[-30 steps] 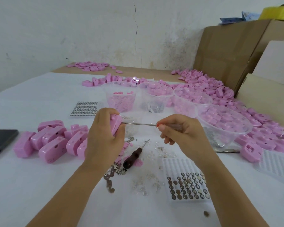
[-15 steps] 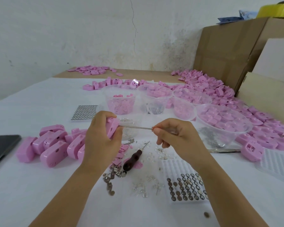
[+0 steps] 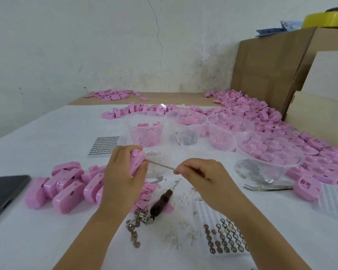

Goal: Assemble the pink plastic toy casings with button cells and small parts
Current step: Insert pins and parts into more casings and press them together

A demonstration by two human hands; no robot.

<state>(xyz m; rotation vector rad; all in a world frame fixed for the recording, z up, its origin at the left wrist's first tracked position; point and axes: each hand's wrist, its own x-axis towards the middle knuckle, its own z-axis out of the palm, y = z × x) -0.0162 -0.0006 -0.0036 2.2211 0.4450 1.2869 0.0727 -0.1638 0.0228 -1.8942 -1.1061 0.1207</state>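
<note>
Above tabletop, left hand grips pink casing; right hand pinches thin tool lying crosswise, tip apparently in casing's right side.

Phone far left; casings beside it; tubs behind; button cells front right.

The casing in the left fingers is pink; the rod at the right fingers is silver. Below the fingers, a dark-brown-handled tool and silver button cells lie on the white surface.
</note>
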